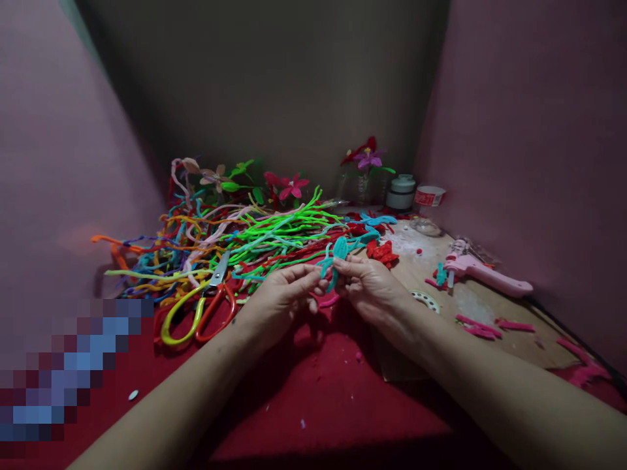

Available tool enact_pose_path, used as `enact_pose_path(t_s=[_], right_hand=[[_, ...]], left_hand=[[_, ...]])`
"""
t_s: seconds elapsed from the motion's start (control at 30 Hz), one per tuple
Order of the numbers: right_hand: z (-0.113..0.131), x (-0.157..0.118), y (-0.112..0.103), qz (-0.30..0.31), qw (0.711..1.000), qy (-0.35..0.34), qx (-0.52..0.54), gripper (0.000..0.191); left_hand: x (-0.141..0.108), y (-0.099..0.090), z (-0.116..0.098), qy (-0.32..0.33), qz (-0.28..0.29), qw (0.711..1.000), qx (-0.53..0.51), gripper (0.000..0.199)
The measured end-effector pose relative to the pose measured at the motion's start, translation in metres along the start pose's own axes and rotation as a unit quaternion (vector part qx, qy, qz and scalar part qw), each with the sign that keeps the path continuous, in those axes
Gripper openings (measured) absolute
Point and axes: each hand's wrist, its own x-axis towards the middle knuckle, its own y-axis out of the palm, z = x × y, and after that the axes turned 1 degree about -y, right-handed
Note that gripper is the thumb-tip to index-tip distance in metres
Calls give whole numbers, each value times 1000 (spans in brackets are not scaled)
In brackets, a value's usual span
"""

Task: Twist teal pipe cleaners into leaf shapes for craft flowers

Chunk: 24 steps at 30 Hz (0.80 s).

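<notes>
Between my two hands, above the red cloth, is a turquoise pipe cleaner (341, 247) bent into a petal-like loop with a loose end beside it. My left hand (296, 287) pinches its lower left part between thumb and fingers. From the other side, my right hand (362, 281) grips the base of the loop. The fingertips of both hands nearly meet and cover part of the piece. Behind the hands lie a red pipe-cleaner piece (383, 252) and a blue one (375, 222).
Scissors (200, 313) with yellow and orange handles lie left of my hands, against a heap of colourful pipe cleaners (274, 228). A pink glue gun (484, 271) rests on a board (514, 326) at right. Pipe-cleaner flowers (292, 186), a jar (401, 192) and a cup (430, 197) stand behind.
</notes>
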Motion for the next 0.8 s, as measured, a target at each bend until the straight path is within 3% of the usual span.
enact_pose_path(t_s=[0.1,0.2,0.33,0.43,0.5,0.6,0.7,0.8], right_hand=[[2,0,1,-27,999,-7,25,18],[1,-1,2,-40,999,-12,32,19],[-7,-3,5,-24,998,-17,49,19],[-12,-4,7,-14,999,-12,34,19],[-14,-5,7,-6,999,-32,9,20],[-16,-5,5,-2,997,-73,-36,22],[-18,-5,3,2,995,-71,-69,25],[-19,-6,5,22,995,-59,-74,26]], left_hand=[[2,6,7,12,0,999,-35,37],[2,15,8,42,-40,996,68,31],[3,25,9,106,-116,971,181,14],[1,30,9,102,-138,961,219,18],[-1,31,9,50,-113,977,173,20],[-3,28,9,-42,-28,998,33,17],[-1,18,8,-121,67,986,-94,15],[2,9,7,-177,128,964,-152,10]])
